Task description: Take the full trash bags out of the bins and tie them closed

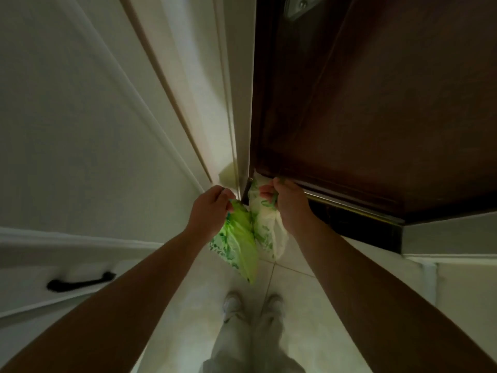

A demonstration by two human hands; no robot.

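Note:
Two small plastic bags hang in front of me over the tiled floor. My left hand (211, 208) is closed around the top of a bright green bag (236, 243) with a darker green print. My right hand (285, 203) grips the top of a white bag (265, 224) with green print, right beside the green one. Both bags hang side by side and touch, close to the bottom edge of a dark brown door. No bin is in view.
The dark brown door (376, 117) fills the upper right, with a white door frame (236, 103) next to it. A white cabinet with a black handle (80, 282) is at the lower left. My legs and white shoes (252, 305) stand on pale floor tiles.

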